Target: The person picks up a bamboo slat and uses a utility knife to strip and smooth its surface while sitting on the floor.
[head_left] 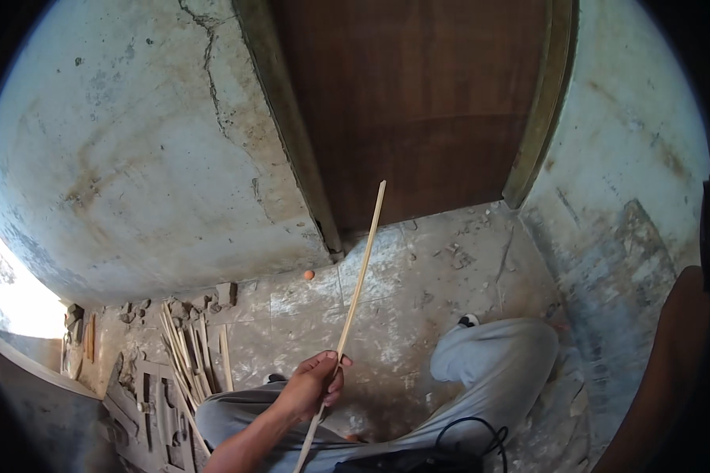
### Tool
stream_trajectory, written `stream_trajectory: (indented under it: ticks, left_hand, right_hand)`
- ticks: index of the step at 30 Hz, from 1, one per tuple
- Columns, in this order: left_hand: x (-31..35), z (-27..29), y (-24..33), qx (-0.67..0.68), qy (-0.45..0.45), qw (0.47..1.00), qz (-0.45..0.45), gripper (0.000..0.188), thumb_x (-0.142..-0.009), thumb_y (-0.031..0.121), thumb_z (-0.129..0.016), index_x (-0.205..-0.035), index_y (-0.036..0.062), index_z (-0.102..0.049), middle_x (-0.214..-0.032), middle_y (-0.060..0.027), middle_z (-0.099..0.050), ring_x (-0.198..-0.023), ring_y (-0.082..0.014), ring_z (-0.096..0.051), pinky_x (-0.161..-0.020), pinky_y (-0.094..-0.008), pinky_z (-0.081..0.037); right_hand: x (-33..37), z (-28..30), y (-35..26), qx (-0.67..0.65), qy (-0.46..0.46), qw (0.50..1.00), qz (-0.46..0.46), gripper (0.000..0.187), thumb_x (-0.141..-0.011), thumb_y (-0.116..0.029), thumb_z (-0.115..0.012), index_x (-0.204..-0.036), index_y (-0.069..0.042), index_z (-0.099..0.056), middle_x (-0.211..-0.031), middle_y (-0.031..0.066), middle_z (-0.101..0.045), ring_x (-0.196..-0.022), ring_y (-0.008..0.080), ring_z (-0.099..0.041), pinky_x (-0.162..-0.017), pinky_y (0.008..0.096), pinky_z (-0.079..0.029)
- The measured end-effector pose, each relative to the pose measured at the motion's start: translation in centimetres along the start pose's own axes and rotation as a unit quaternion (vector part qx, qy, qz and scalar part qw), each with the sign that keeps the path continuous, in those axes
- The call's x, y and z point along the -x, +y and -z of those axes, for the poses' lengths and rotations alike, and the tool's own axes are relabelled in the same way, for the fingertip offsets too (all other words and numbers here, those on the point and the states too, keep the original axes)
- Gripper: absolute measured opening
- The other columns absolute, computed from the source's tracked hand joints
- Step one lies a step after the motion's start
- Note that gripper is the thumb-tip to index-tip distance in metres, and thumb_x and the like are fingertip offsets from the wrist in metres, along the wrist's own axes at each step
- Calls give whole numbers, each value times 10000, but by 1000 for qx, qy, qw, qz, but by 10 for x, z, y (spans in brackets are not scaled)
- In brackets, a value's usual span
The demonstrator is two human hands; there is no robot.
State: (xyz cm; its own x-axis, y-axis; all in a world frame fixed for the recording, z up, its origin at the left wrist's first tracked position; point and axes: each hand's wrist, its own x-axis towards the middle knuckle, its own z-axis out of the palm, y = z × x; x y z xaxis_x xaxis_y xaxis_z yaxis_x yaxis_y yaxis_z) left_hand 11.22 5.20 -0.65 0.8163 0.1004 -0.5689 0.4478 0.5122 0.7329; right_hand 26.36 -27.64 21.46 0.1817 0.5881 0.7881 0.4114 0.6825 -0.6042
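Note:
My left hand (315, 384) is closed around a long, thin, pale wooden strip (361, 272), gripping it in its lower half. The strip slants up and away to the right, its far tip standing before the brown door, and its near end runs down over my lap. At the right edge my bare right arm (661, 370) shows in part, bent, with its hand out of the picture. To the left of my knee lies a loose bundle of similar wooden strips (191, 355).
A brown door (418, 102) in a wooden frame stands ahead, between a cracked wall (134, 158) and a stained right wall (631, 118). On the dusty floor lie a small orange ball (308, 275), rubble (185, 306) and a slatted wooden piece (162, 410). A black cord (481, 422) rests on my lap.

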Motion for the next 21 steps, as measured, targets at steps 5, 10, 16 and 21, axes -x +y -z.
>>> stream_trajectory:
  ticks: [5, 10, 16, 21]
  left_hand:
    - [-7, -10, 1, -4, -10, 1000, 5, 309, -1070, 274, -333, -1066, 40, -535, -614, -23, -396, -493, -126, -364, -451, -268, -320]
    - [-2, -10, 6, 3, -6, 1000, -6, 285, -1065, 259, -352, -1060, 44, -540, -615, -18, -398, -490, -118, -358, -450, -262, -316]
    - [-4, -14, 4, 20, -24, 1000, -3, 287, -1065, 267, -356, -1057, 49, -542, -606, -13, -389, -492, -113, -349, -448, -261, -311]
    - [2, -3, 5, 34, 17, 999, 3, 301, -1065, 288, -353, -1067, 50, -537, -609, -11, -395, -482, -109, -338, -432, -263, -302]
  right_hand:
    - [8, 0, -2, 36, 16, 999, -11, 309, -932, -276, -593, -1082, -10, -545, -798, 55, -529, -655, 65, -419, -675, 248, -341]
    - [7, 3, 5, 41, 28, 999, -12, 316, -938, -292, -576, -1087, -15, -544, -797, 51, -529, -645, 63, -416, -662, 244, -341]
    - [8, -4, 7, 83, 61, 994, -39, 327, -944, -310, -557, -1093, -20, -543, -797, 45, -530, -634, 60, -413, -645, 240, -341]
    - [18, -12, 34, 108, 102, 987, -69, 336, -950, -326, -540, -1099, -24, -542, -796, 41, -531, -624, 58, -410, -632, 236, -341]
